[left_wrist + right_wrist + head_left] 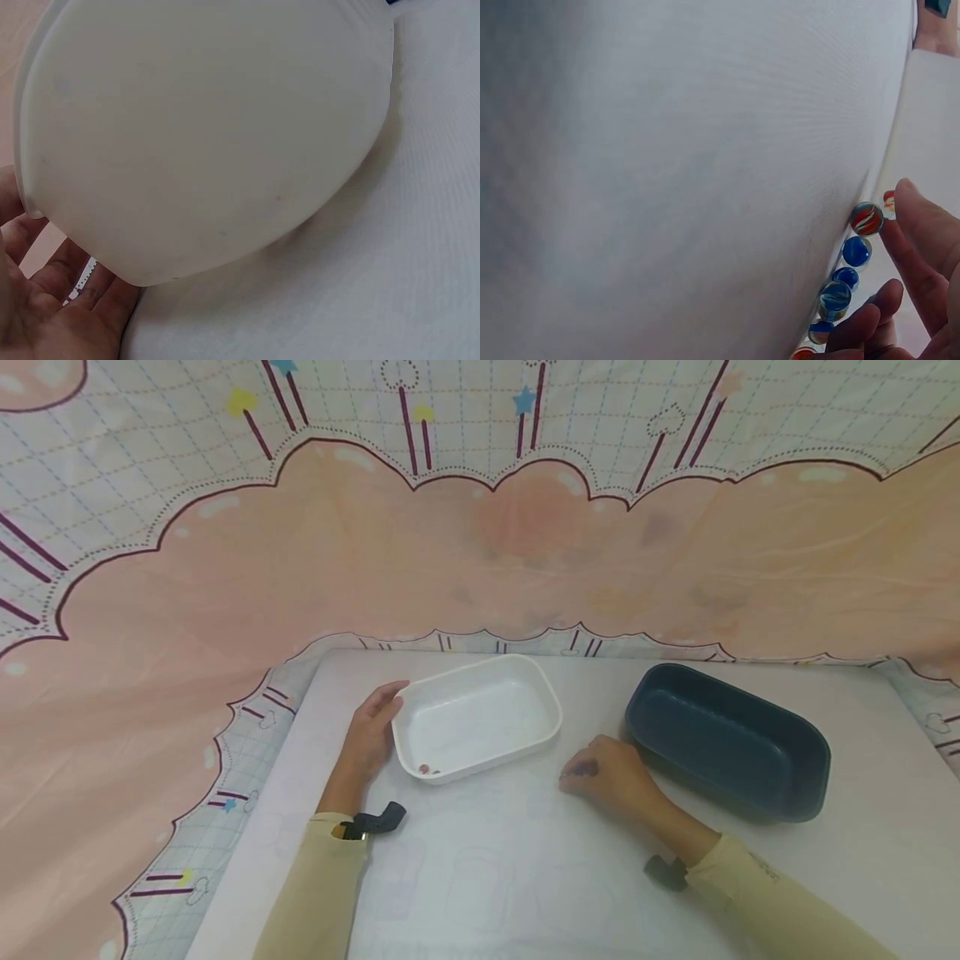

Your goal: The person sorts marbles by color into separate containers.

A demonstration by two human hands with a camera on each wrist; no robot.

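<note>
Steadying a white tray by its left end, a person's left hand grips it, thumb at the rim and fingers against the outside wall, while the right hand works between it and a dark blue tray. Glass marbles, red and blue, lie in a row at the right hand's bent, narrow-set fingers; whether any is gripped cannot be told. A small reddish object sits in the white tray's near left corner. The step appears to be gathering marbles; the next move likely calls for a secure pinch, as round glass could roll.
</note>
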